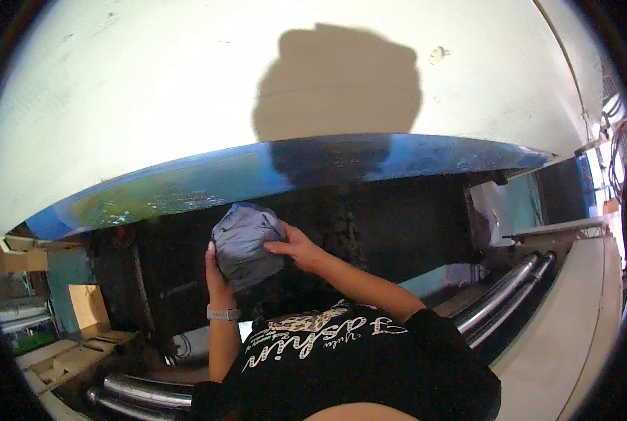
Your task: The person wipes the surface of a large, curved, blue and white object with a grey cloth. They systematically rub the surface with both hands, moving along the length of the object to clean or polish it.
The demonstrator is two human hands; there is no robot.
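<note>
A crumpled grey-blue bundle [249, 245], which looks like folded cloth or soft wrapping, is held up in front of my chest. Along its left side lies my left hand [217, 272], with a pale band on the wrist; most of its fingers are hidden behind the bundle. My right hand [296, 247] grips the right edge, its thumb pressed onto the near face. What the bundle is exactly, or whether anything is inside it, I cannot tell.
A large cream panel [152, 91] fills the far side, with a blue and green printed strip [215, 175] along its lower edge. Shiny metal rollers [499, 298] lie at the right, and more rollers [148, 389] at the lower left. A dark gap [397, 224] lies beneath the strip.
</note>
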